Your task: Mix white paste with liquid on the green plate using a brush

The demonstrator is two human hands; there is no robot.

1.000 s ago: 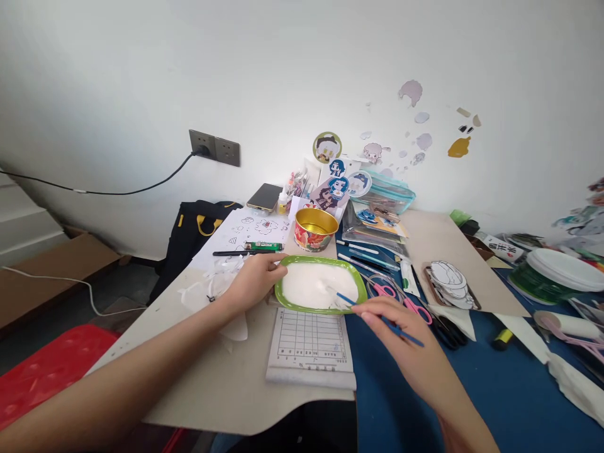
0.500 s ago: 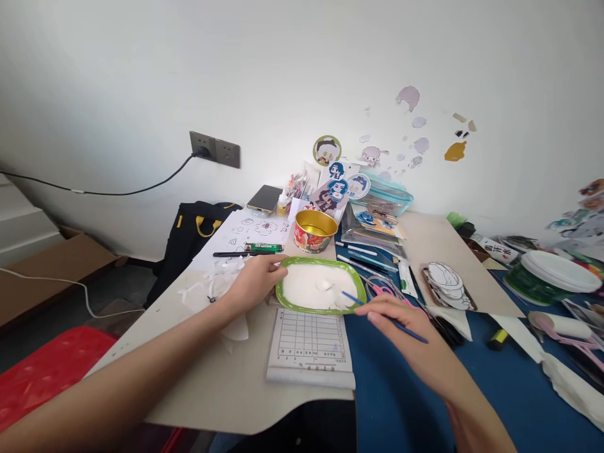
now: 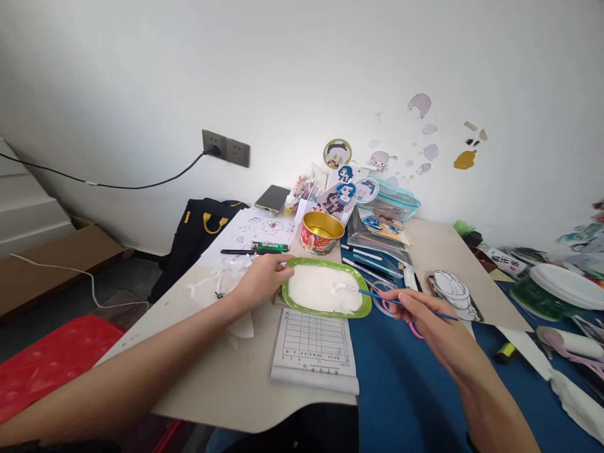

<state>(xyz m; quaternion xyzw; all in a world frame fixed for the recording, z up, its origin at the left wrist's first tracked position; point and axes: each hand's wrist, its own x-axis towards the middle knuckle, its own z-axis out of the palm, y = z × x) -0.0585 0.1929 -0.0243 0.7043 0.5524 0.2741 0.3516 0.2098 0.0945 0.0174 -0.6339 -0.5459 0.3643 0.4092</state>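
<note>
My left hand (image 3: 265, 280) pinches the left end of a shallow tray with a green rim (image 3: 365, 306), thumb over the edge. A smooth white substance (image 3: 311, 286) fills the tray; whether it is powder or liquid I cannot tell. My right hand (image 3: 427, 318) holds a thin blue paintbrush (image 3: 382, 297) between thumb and fingers, nearly level. Its white-coated tip lies at the white substance, right of the tray's middle. Under the tray's near edge a printed form pad (image 3: 315, 346) shows, and behind stands a round tin with a gold inside (image 3: 323, 234).
Left of the tray are crumpled white scraps (image 3: 212, 286), a black pen (image 3: 236, 251) and a green lighter (image 3: 270, 246). Several brushes (image 3: 372, 264) and pink-handled scissors (image 3: 415, 330) lie to the right. A white-lidded tub (image 3: 561, 286) stands far right.
The brush has swung to a flatter angle, and my right hand has moved right, outside the tray's edge. The small white lump near the tray's middle no longer shows there. The view has shifted slightly.
</note>
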